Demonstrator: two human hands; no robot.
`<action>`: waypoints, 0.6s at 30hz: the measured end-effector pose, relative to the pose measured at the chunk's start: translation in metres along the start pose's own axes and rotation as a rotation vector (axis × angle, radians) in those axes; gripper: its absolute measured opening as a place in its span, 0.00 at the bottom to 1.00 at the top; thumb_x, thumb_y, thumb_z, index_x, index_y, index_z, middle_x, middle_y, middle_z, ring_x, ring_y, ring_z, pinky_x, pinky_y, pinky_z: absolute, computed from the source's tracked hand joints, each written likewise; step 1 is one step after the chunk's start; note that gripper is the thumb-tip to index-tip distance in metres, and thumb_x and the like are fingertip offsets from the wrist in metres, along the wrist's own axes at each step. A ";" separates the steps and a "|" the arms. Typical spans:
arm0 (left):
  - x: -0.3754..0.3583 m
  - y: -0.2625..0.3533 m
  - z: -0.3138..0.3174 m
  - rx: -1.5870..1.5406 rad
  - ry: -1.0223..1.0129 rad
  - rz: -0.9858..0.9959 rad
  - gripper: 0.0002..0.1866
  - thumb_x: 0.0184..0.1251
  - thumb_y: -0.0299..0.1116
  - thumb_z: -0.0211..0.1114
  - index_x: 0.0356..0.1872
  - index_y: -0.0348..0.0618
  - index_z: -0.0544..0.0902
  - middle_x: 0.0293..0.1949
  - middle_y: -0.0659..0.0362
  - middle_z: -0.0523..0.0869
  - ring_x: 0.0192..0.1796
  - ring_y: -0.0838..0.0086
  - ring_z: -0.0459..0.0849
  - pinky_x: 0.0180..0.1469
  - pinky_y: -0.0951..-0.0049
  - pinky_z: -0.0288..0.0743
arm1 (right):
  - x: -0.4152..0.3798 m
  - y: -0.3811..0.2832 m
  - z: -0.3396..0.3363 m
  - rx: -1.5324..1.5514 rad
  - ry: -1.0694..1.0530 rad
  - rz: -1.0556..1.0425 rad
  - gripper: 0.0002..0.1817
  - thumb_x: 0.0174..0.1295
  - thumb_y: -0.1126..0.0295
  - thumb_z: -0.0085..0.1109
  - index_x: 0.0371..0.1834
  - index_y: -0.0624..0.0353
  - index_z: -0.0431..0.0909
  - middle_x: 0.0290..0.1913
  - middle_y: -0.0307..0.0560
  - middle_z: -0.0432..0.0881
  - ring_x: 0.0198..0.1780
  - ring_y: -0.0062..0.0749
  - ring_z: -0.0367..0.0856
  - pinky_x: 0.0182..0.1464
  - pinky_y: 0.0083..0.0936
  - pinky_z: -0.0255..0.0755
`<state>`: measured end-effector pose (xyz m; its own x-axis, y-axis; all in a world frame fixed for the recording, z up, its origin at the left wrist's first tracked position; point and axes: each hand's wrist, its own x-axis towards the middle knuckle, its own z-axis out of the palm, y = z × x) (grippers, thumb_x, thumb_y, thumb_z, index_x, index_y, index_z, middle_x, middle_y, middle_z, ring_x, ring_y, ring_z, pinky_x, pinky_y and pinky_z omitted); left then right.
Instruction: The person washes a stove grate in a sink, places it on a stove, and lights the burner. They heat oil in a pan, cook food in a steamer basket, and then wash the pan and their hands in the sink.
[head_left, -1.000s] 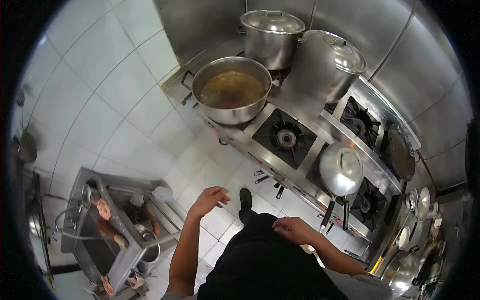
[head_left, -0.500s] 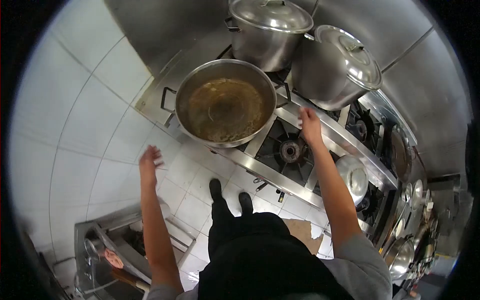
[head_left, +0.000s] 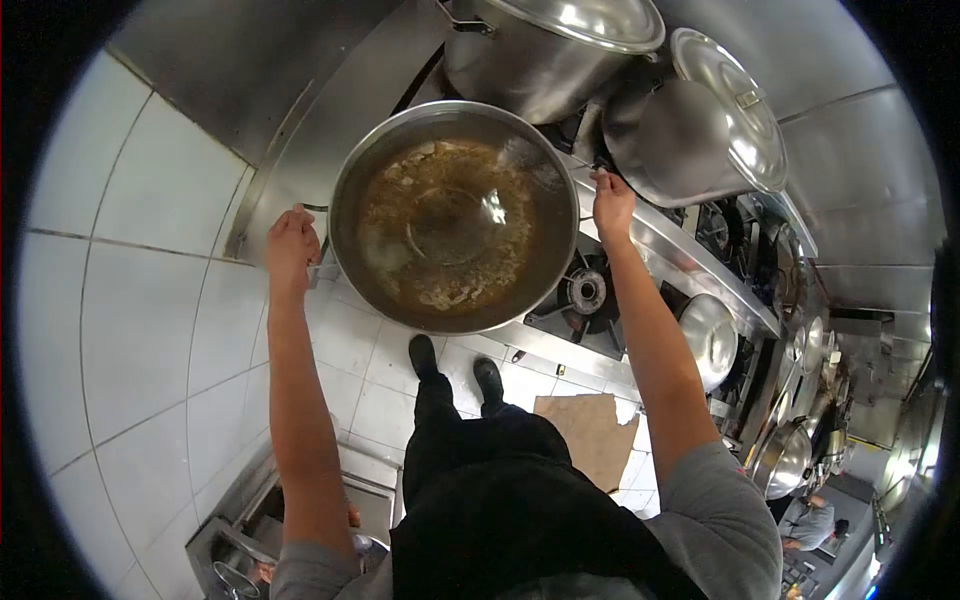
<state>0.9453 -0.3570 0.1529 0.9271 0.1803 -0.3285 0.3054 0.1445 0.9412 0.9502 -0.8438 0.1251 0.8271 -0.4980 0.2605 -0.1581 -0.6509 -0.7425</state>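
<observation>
A wide, uncovered metal pot [head_left: 455,318] with brownish liquid and residue inside is between my hands at the stove's left end. Its left handle is in the closed fingers of my left hand [head_left: 292,245]. On the other side, my right hand [head_left: 613,207] is closed around the right handle, which is mostly hidden by the fingers. Behind the pot stands a tall lidded stockpot [head_left: 530,75]. To its right is a second lidded stockpot [head_left: 665,150].
An unused-looking burner [head_left: 586,291] shows right of the pot, with a domed metal lid [head_left: 708,342] beyond it. Cardboard [head_left: 590,435] lies on the tiled floor. White wall tiles rise at left. A person [head_left: 812,522] is far off at lower right.
Both hands have gone from apart from the pot to gripping its handles. The pot appears larger and nearer, and its liquid now shows a bright reflection.
</observation>
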 end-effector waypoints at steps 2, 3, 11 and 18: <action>-0.002 0.001 0.004 -0.024 0.012 -0.008 0.15 0.72 0.43 0.54 0.31 0.42 0.73 0.16 0.67 0.64 0.15 0.83 0.60 0.16 0.79 0.52 | 0.002 0.002 0.004 0.121 0.014 0.036 0.18 0.66 0.57 0.55 0.34 0.64 0.84 0.27 0.53 0.82 0.31 0.31 0.78 0.39 0.28 0.71; -0.004 0.002 0.004 -0.046 0.024 -0.008 0.16 0.72 0.43 0.53 0.29 0.43 0.72 0.16 0.67 0.63 0.14 0.83 0.59 0.14 0.78 0.50 | 0.004 0.007 0.006 0.113 0.011 0.039 0.18 0.66 0.57 0.55 0.34 0.64 0.84 0.27 0.53 0.82 0.31 0.31 0.78 0.39 0.28 0.71; -0.008 -0.002 0.007 -0.133 0.066 -0.060 0.15 0.73 0.40 0.52 0.27 0.45 0.69 0.16 0.67 0.61 0.14 0.83 0.57 0.14 0.79 0.48 | 0.014 0.009 0.006 0.193 -0.046 0.225 0.18 0.63 0.57 0.59 0.32 0.65 0.85 0.22 0.46 0.80 0.28 0.25 0.73 0.37 0.24 0.69; -0.046 -0.010 0.019 -0.203 0.112 -0.044 0.15 0.74 0.39 0.50 0.27 0.45 0.69 0.16 0.67 0.61 0.14 0.84 0.56 0.14 0.79 0.46 | 0.031 0.001 0.007 0.149 -0.043 0.178 0.17 0.61 0.58 0.61 0.30 0.64 0.85 0.16 0.35 0.70 0.23 0.19 0.64 0.27 0.23 0.62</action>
<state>0.9041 -0.3855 0.1598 0.8803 0.2751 -0.3864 0.2847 0.3452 0.8943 0.9793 -0.8558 0.1285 0.8160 -0.5706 0.0926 -0.2253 -0.4615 -0.8581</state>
